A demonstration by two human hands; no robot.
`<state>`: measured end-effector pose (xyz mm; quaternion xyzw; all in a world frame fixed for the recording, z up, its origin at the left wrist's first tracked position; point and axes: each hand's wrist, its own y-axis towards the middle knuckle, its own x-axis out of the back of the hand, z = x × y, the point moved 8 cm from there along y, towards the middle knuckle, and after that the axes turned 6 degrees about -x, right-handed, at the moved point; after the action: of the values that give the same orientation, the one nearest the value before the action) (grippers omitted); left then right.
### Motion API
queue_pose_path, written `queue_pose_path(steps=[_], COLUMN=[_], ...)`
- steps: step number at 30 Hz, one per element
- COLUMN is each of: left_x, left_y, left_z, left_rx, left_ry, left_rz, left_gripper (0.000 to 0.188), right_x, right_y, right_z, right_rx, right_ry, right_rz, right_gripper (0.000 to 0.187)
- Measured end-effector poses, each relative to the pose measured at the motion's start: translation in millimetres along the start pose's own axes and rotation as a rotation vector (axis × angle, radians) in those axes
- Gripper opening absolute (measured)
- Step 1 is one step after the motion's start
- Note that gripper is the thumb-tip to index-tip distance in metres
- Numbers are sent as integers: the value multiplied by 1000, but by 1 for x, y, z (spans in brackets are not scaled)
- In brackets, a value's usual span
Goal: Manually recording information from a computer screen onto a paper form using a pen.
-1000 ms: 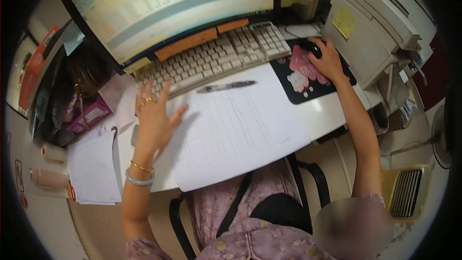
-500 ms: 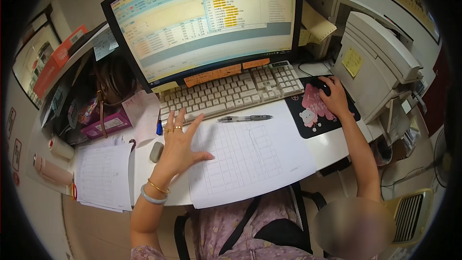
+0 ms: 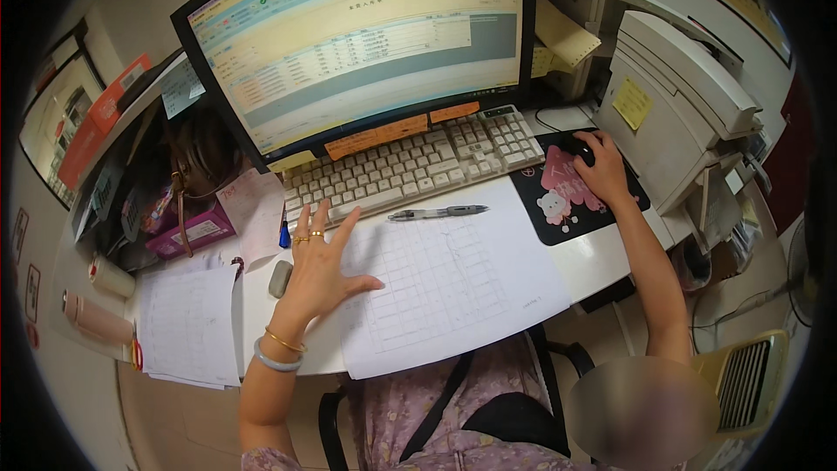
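My left hand (image 3: 316, 269) is spread open, its fingertips at the lower left edge of a beige keyboard (image 3: 410, 166) and its thumb over a large printed table sheet (image 3: 445, 296). Rings and two bracelets are on that hand and wrist. Resting on a black computer mouse (image 3: 585, 153), my right hand (image 3: 608, 176) curls over it at the upper part of a black mouse pad (image 3: 565, 214) with a pink cartoon print. A grey pen (image 3: 440, 213) lies across the top of the sheet. Behind the keyboard, the monitor (image 3: 357, 26) shows a window with table rows.
A grey eraser-like block (image 3: 281, 279) and a blue-capped pen (image 3: 285, 234) lie left of my left hand. More paper sheets (image 3: 190, 318), a pink bottle (image 3: 94, 314) and a brown bag (image 3: 205, 161) are further left. A printer (image 3: 671, 105) stands right of the mouse pad.
The pop-up list with yellow-highlighted rows has gone from the screen, leaving a plain table. Both hands keep their places; the whole view has shifted slightly.
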<state>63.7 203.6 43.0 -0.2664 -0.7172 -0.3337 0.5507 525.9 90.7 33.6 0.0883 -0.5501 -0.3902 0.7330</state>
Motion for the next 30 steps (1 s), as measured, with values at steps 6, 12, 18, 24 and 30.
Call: queue_pose_path(steps=[6, 12, 18, 24, 30], left_x=[-1, -4, 3, -1, 1], left_y=[-2, 0, 0, 0, -1], left_z=[1, 4, 1, 1, 1], left_rx=[7, 5, -2, -3, 4], left_ry=[2, -8, 8, 3, -16], left_rz=[14, 15, -29, -14, -21], left_gripper=[110, 109, 108, 108, 107], right_x=[2, -6, -3, -6, 5], right_y=[-2, 0, 3, 2, -1], right_z=[5, 1, 1, -4, 19], right_rx=[24, 43, 71, 60, 155], right_ry=[10, -19, -3, -20, -190], right_rz=[-3, -7, -9, 7, -107], right_gripper=[44, 44, 42, 44, 45])
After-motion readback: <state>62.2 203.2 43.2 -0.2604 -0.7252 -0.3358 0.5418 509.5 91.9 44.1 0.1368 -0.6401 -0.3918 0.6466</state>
